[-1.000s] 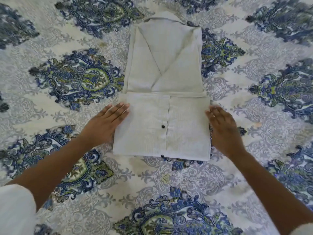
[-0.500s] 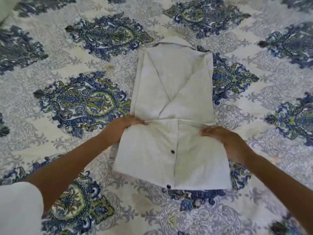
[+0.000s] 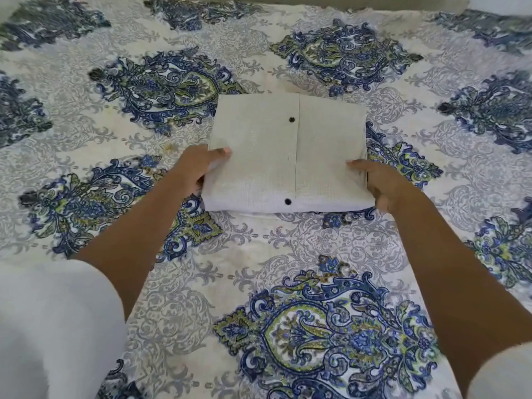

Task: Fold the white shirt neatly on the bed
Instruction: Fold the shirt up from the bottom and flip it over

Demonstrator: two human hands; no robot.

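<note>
The white shirt [image 3: 288, 156] lies on the bed as a compact folded rectangle, button placket up, with two dark buttons showing along its middle seam. My left hand [image 3: 198, 168] grips its left edge, thumb on top and fingers tucked under the fabric. My right hand [image 3: 380, 182] grips the right edge the same way, thumb on top near the stacked layers. The collar and the folded sleeves are hidden inside the bundle.
The bed [image 3: 288, 254] is covered by a white spread with large blue and green paisley medallions that fills the view. White sleeves of my own top show at the bottom left [image 3: 51, 326] and bottom right corners.
Both hands took hold of the lower folded part and turned it up over the upper half, so the shirt went from a long shape to a short rectangle. The view shifted forward.
</note>
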